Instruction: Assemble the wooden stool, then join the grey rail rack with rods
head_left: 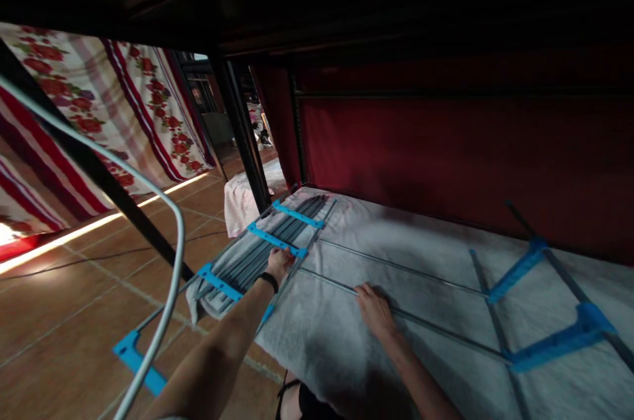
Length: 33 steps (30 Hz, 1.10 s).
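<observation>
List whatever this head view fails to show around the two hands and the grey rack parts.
- Left hand: fingertips curl over the folded rack; grip unclear.
- Right hand: palm down on a thin rod; whether it holds it is hidden.
- Blue brackets: rods cut off by the right edge.
- Top of the frame: too dark to read.

A home bedroom or dormitory, seen from a lower bunk: a mattress [396,341] under a dark upper bed, a black frame post [242,129], a red curtain [446,162] behind, floral sheets [99,96] hung beside a tiled floor [59,314].
</observation>
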Each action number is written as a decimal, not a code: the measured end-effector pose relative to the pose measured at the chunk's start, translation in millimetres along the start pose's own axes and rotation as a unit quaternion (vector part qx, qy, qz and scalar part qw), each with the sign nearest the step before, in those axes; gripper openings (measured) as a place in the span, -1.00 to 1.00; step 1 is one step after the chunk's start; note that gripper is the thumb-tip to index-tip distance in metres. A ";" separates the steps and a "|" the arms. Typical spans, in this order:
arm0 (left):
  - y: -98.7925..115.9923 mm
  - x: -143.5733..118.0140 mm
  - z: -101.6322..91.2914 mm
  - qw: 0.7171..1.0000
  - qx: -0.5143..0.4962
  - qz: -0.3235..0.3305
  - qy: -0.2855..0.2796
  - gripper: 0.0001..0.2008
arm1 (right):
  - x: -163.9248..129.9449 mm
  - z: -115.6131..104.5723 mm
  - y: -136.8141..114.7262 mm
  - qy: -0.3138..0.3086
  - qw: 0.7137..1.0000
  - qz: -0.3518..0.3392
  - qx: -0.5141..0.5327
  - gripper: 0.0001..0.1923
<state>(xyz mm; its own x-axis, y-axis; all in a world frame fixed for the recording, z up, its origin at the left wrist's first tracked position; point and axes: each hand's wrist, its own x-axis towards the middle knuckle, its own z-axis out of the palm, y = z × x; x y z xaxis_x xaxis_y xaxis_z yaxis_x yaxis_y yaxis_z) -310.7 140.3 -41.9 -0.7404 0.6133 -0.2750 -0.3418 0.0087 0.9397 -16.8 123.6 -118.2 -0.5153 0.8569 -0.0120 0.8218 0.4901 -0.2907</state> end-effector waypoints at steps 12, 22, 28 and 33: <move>-15.9 22.1 10.4 0.989 0.074 0.103 -0.081 -0.63 | 0.3 -4.6 -0.8 -0.005 1.000 0.022 -0.012 -0.62; -22.8 -6.6 -14.7 0.988 0.084 0.096 -0.085 -0.61 | -8.8 -14.6 -5.6 -0.007 1.000 0.005 -0.011 -0.60; -25.8 -17.1 -19.6 0.992 0.078 0.071 -0.065 -0.67 | -9.1 -20.3 -5.8 -0.012 0.999 -0.005 -0.034 -0.57; -23.4 -17.5 -15.6 0.993 0.086 0.064 -0.057 -0.71 | -10.2 -17.4 -4.8 -0.021 0.999 -0.013 -0.032 -0.52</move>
<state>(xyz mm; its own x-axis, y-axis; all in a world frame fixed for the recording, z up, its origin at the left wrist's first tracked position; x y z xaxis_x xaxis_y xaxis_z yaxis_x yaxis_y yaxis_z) -298.8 117.0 -62.2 -0.6983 0.7028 -0.1359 -0.1387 0.0533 0.9889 -11.3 115.2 -100.0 -0.5457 0.8368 -0.0456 0.8209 0.5228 -0.2298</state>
